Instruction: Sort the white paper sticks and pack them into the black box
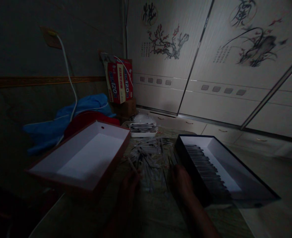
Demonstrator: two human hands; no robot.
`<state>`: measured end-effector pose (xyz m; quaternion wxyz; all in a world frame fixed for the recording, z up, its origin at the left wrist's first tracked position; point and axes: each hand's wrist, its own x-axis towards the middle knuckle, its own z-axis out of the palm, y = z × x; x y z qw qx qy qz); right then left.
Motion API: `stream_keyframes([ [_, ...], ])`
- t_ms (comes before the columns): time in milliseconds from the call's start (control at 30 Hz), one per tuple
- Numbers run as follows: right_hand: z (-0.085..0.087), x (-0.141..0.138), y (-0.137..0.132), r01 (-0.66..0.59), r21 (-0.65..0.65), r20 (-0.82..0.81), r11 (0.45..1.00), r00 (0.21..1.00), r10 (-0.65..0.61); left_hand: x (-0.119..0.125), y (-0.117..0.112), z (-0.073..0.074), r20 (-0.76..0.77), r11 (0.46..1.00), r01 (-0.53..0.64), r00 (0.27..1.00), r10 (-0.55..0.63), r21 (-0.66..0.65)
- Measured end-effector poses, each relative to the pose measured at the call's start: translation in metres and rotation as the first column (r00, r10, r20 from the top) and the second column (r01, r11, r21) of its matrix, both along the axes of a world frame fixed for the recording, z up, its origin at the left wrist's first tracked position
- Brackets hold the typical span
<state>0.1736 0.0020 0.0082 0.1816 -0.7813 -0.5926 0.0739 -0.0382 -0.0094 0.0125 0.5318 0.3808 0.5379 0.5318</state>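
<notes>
Over the near part of the table, my left hand is closed around a pale pen-like tube that points up and away. My right hand is closed beside the black box, and thin dark pen-like sticks stick out past its fingers. Between and beyond both hands lies a loose heap of clear and dark slender pen-like parts. Inside the black box, dark pen-like pieces lie side by side in a row. Dim light hides the finger details.
A red-brown box with a white inside stands at the left. Behind the heap is a white tray with more slender parts. Further back are a red carton, a blue cloth, a white cable and sliding cabinet doors.
</notes>
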Motion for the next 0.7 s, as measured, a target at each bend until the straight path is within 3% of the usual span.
stream_keyframes([
  [167, -0.001, -0.003, 0.020, 0.055, -0.117, 0.056, 0.992, 0.997, -0.049, -0.001, -0.004, -0.008, 0.029, 0.999, -0.032, 0.999, 0.033, -0.019],
  [367, -0.001, 0.003, 0.045, 0.074, -0.202, 0.024, 0.977, 0.997, -0.070, -0.001, -0.002, -0.013, 0.002, 1.000, 0.010, 1.000, -0.010, 0.015],
  [567, 0.005, 0.007, 0.045, 0.072, -0.118, -0.060, 0.990, 0.995, -0.080, -0.001, -0.004, -0.013, 0.017, 0.998, 0.043, 0.999, -0.044, 0.056],
  [700, 0.014, 0.003, 0.022, 0.047, 0.030, -0.180, 0.998, 0.983, -0.041, 0.001, -0.002, -0.012, 0.114, 0.997, 0.064, 0.991, -0.069, 0.053],
])
